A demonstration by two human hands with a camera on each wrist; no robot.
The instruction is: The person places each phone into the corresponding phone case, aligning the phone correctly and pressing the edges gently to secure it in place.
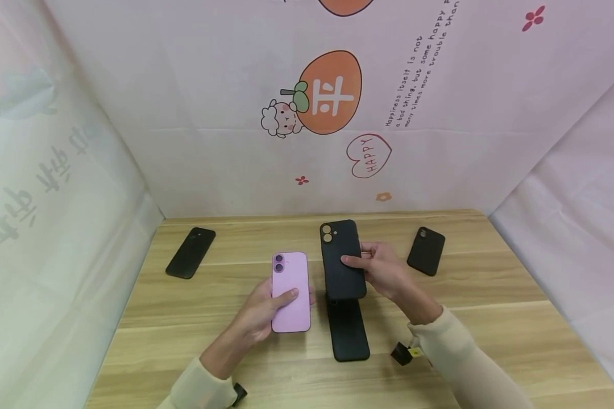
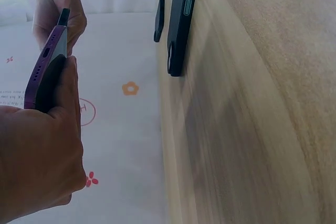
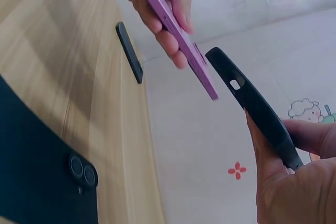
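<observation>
Two hands work above the wooden bench [image 1: 194,335], the left hand [image 1: 258,315] gripping a pink phone [image 1: 290,291] and the right hand [image 1: 384,270] gripping a black case [image 1: 341,261] just beside it, over a black phone [image 1: 348,329] lying flat, two more black cases [image 1: 190,253] far left and right.

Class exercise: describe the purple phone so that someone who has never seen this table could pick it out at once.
Start at the wooden table in front of the pink backdrop and find the two hands above its middle. The left hand grips the purple phone, camera end away from the person. It is the only coloured item: every other phone or case here is black.
</observation>
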